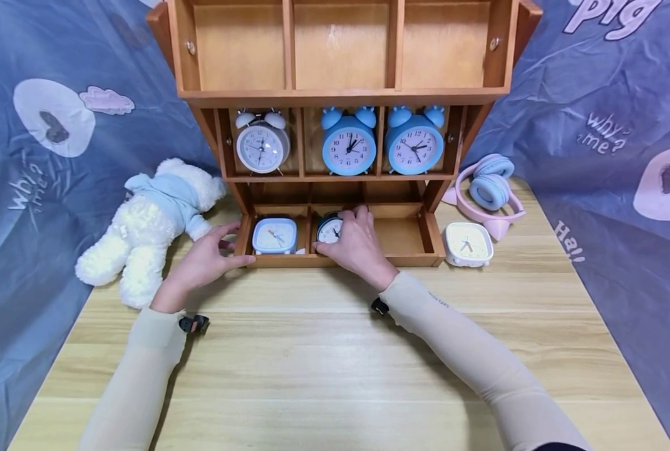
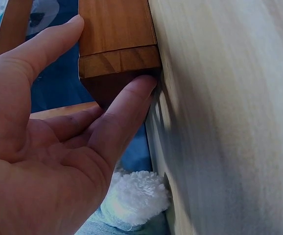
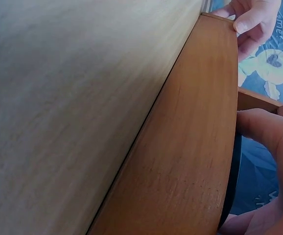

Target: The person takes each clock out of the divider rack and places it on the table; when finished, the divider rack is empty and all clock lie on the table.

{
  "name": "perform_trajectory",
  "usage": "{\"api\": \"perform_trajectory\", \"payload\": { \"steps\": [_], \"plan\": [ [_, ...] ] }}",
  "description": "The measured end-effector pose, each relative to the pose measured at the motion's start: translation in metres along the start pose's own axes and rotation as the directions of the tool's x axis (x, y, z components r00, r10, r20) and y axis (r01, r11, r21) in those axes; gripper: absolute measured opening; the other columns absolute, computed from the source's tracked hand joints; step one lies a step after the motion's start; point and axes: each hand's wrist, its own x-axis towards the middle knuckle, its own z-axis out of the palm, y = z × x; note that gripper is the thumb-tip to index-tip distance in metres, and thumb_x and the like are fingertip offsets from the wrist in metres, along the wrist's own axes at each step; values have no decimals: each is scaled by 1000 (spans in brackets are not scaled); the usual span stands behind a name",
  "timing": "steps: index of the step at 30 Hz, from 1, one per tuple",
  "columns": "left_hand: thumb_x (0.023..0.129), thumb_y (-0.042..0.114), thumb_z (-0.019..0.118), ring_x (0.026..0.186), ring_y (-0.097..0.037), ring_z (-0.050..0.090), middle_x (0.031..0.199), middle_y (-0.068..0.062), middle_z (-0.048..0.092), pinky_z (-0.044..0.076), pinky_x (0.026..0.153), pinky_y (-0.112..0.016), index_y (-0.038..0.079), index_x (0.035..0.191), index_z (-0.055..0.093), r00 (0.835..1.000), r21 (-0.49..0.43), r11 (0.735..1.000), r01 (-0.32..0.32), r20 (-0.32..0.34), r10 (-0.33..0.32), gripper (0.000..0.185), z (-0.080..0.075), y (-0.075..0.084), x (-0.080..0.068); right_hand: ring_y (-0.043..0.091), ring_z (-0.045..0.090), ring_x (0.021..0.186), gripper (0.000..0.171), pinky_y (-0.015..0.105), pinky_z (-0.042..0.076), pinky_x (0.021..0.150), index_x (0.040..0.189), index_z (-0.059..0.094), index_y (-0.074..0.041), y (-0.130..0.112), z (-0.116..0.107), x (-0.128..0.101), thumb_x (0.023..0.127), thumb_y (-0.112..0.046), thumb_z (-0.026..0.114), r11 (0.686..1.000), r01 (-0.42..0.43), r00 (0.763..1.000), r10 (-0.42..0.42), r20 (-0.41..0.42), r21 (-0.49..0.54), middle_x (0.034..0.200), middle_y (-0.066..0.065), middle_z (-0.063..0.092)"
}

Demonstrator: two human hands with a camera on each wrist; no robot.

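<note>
In the head view my left hand (image 1: pixel 202 260) holds the left front corner of a brown wooden shelf's (image 1: pixel 312 262) bottom tray. The left wrist view shows fingers on either side of that wooden corner (image 2: pixel 122 58). My right hand (image 1: pixel 360 244) grips a small dark-rimmed round clock (image 1: pixel 328 230) in the tray's middle compartment, covering its right part. Left of it, in the neighbouring compartment, stands a pale blue square clock (image 1: pixel 275 236). In the right wrist view, the right thumb (image 3: pixel 259 125) lies at the front board's upper edge.
Above are a grey twin-bell clock (image 1: pixel 263 147) and two blue twin-bell clocks (image 1: pixel 349 150). A white square clock (image 1: pixel 468 244) and pink-and-blue headphones (image 1: pixel 489 191) lie to the shelf's right. A white plush toy (image 1: pixel 149 225) in blue lies left, close to my left hand.
</note>
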Motion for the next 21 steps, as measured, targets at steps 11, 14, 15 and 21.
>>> {"api": "perform_trajectory", "payload": {
  "steps": [11,14,15,21],
  "plan": [
    [84,58,78,130,-40,58,160,-19,41,55,96,-52,11,162,28,1000,9,1000,-6,-2,6,104,0,0,-1,33,42,122,92,43,50,103,136,54,3,1,0,1,71,-52,89,1000,-5,1000,5,-10,6,134,22,44],
    [85,58,78,130,-41,57,160,-19,40,55,96,-52,10,162,28,1000,7,1000,-10,-1,10,103,1,0,-1,33,43,122,94,42,51,102,138,54,3,0,0,1,71,-52,89,1000,-11,1000,11,-11,7,134,21,44],
    [85,57,78,130,-41,57,160,-19,40,55,97,-52,10,162,28,1000,5,1000,-10,-1,10,103,1,0,-1,32,43,121,94,42,51,101,138,54,3,0,0,1,71,-52,89,1000,-11,1000,11,-14,8,133,21,44],
    [85,57,78,131,-41,57,160,-19,41,55,97,-52,9,161,28,1000,-2,1000,-12,-1,12,103,0,0,-2,31,43,118,92,41,52,101,136,54,3,-1,-3,-1,70,-50,89,1000,4,999,-3,-39,24,128,19,44]
  ]
}}
